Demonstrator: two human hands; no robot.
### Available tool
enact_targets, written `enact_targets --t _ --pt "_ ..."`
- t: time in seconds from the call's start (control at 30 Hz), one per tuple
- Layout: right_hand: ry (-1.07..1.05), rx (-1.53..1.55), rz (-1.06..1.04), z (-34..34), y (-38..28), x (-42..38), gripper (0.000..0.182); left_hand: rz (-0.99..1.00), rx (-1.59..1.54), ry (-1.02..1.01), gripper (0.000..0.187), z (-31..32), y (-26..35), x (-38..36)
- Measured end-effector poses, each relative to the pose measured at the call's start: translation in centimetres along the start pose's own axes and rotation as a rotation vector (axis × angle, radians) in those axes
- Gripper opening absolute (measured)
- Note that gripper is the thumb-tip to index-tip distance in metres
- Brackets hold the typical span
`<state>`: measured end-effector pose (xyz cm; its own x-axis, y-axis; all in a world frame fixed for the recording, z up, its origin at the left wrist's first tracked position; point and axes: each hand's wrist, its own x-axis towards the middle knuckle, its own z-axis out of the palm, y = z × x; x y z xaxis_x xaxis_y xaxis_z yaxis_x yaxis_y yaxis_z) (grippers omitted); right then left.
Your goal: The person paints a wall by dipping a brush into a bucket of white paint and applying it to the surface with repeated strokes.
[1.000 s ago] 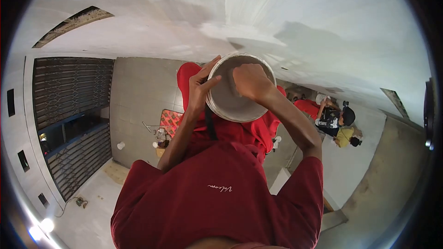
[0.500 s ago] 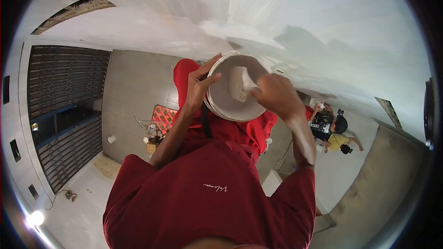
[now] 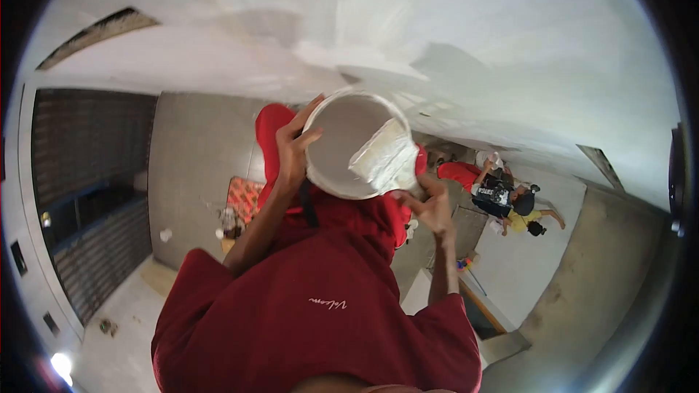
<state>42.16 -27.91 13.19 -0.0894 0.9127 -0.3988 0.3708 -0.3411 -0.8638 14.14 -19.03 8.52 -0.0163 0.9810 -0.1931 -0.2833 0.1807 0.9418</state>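
Note:
A round white bucket (image 3: 336,191) is tilted in front of my chest, its open mouth facing me and its inside greyish. My left hand (image 3: 295,144) grips the bucket's left rim, thumb over the edge and fingers on the outside. At the lower right of the rim, my right hand (image 3: 429,207) is closed on the handle end of a flat, wide tool (image 3: 386,159) coated in wet white material. The tool's blade lies over the bucket's opening. Its handle is mostly hidden by my fingers.
A pale wall (image 3: 349,36) rises just beyond the bucket. To the right, two people (image 3: 501,196) are on a light surface below. A red patterned mat (image 3: 244,196) with small items lies on the floor at left, near a dark metal grille (image 3: 95,138).
My right hand has moved down and right, bringing the coated tool up from inside the bucket to its rim. The bucket and my left hand have shifted slightly left in view.

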Motion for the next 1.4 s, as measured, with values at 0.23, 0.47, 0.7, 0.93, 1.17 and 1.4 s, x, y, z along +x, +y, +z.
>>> enact_targets --t 0.23,0.47,0.7,0.93,1.17,1.4 --pt "-0.016 -0.202 -0.055 -0.5 -1.7 -0.7 0.025 -0.045 -0.011 -0.011 0.064 0.8 0.3 -0.3" --pt "-0.171 -0.054 -0.135 -1.3 -2.1 -1.6 0.024 0.078 0.084 -0.031 0.064 1.7 0.5 -0.7" --pt "-0.186 0.001 -0.212 -0.6 -1.9 -1.5 0.025 0.064 0.074 -0.052 0.064 1.5 0.7 -1.4" --pt "-0.207 -0.033 -0.162 0.2 -0.5 -2.2 0.026 0.07 0.029 -0.039 0.067 0.0 -0.1 -1.1" --pt "-0.195 -0.069 -0.03 0.8 -1.7 -2.5 0.029 0.049 -0.067 -0.014 0.066 0.6 1.2 -1.7" --pt "-0.062 0.114 -0.237 1.5 -0.1 -2.3 0.029 0.398 0.227 -0.127 0.06 1.1 0.0 -0.1"
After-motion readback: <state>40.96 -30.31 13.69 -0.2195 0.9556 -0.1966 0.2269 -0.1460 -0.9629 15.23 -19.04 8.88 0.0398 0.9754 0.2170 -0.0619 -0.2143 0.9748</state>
